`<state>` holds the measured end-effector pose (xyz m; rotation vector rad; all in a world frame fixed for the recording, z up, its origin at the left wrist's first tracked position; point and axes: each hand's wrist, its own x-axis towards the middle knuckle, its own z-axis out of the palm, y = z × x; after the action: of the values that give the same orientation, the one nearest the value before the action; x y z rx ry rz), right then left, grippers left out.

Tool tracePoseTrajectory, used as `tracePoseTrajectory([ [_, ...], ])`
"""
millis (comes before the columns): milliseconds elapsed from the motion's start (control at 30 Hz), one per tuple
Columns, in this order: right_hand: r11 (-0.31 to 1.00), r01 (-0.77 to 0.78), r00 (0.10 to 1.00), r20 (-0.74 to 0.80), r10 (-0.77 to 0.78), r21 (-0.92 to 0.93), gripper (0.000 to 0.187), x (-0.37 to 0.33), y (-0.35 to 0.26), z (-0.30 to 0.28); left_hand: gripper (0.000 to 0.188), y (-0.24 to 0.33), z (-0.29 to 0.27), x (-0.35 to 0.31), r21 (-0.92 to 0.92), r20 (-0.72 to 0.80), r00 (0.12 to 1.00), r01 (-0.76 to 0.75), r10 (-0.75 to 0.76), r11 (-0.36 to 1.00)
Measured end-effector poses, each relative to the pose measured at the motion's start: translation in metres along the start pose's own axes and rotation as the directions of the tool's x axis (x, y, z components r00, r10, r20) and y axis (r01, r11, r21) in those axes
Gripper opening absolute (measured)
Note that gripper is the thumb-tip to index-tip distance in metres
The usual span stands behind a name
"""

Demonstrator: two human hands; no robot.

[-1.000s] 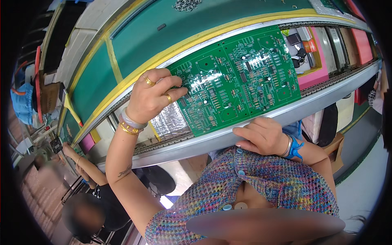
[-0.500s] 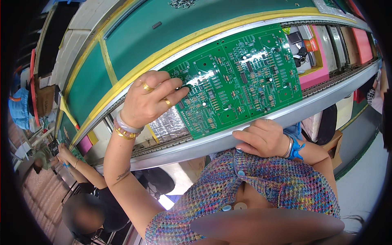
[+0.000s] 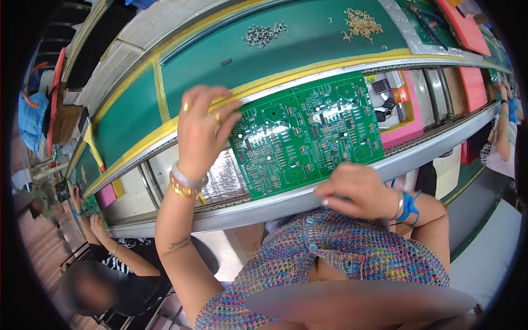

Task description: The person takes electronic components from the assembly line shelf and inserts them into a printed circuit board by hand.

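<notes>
While the circuit board (image 3: 297, 144) spans the rails (image 3: 258, 205), the left hand (image 3: 202, 131) curls at its far-left corner, the right hand (image 3: 355, 190) by the near one, grips unclear; a brushing finger could unseat components (image 3: 248, 144).

pink-walled tray (image 3: 416, 104) — oddments (image 3: 385, 100) inside | blue bundle (image 3: 32, 124), far left | black-clad co-worker (image 3: 144, 283)

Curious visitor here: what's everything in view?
Circuit board panel: one, green, across rails
Rails: two, silver, crossing the view
Work surface: one, green, beyond rails
Grey parts pile: one, grey, work surface
Tan parts pile: one, tan, work surface
Strip: one, black, work surface
Box: one, pink, right of panel
Co-workers: at least two, dark and pale tops, both sides
Left hand: one, gold rings, panel's left side
Right hand: one, blue wristband, near rail
</notes>
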<state>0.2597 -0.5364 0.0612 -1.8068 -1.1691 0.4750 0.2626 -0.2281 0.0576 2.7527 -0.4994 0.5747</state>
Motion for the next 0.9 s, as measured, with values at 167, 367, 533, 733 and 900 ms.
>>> tracePoseTrajectory([
  [167,0.889,0.058,0.994,-0.055,-0.093,-0.454,0.021,0.072,0.035,-0.061,0.01,-0.029,0.036,0.056,-0.114,-0.12,0.971,0.195,-0.208,0.974],
  [367,0.796,0.175,0.946,-0.126,-0.299,-0.579,0.025,0.16,0.087,-0.061,0.01,-0.048,0.066,0.08,-0.013,-0.178,0.952,0.251,-0.249,0.968],
  [533,0.683,0.174,0.938,-0.093,-0.334,-0.709,0.023,0.18,0.106,-0.054,0.013,-0.041,0.066,0.086,-0.035,-0.118,0.958,0.26,-0.263,0.965],
  [733,0.653,0.181,0.94,-0.067,-0.336,-0.736,0.02,0.186,0.111,-0.055,0.009,-0.038,0.067,0.087,-0.019,-0.132,0.958,0.255,-0.256,0.967],
  [900,0.72,0.211,0.947,-0.043,-0.317,-0.662,0.019,0.177,0.106,-0.057,0.011,-0.038,0.066,0.087,-0.072,-0.088,0.966,0.238,-0.244,0.969],
])
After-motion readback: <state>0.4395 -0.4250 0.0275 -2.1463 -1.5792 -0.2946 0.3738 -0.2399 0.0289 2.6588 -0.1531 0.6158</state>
